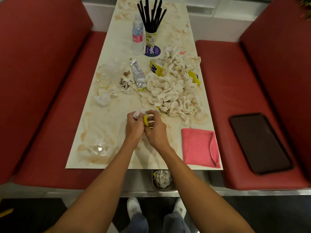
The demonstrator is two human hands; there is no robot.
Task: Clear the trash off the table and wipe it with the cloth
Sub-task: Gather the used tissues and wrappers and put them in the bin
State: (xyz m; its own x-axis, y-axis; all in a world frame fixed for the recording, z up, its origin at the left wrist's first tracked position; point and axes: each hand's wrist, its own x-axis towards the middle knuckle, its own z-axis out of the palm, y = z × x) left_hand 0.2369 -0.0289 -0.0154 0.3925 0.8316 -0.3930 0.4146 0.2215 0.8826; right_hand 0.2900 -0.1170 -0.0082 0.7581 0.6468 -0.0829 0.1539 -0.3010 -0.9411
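My left hand [134,126] and my right hand [155,127] meet over the middle of the stained table [104,125], both closed on one wad of trash [143,116]: white tissue with a yellow wrapper scrap. A big heap of crumpled stained tissues [175,88] with yellow wrappers lies just beyond my hands on the right. A silver foil wrapper [138,75] and small tissue balls [104,97] lie to the left. The folded pink cloth [200,147] rests at the near right corner.
A water bottle [137,33] and a cup of black straws [151,22] stand at the far end, by a round purple sticker [152,50]. A bin [162,179] holding tissues sits under the near edge. Red benches flank the table; a dark tray [260,142] lies on the right one.
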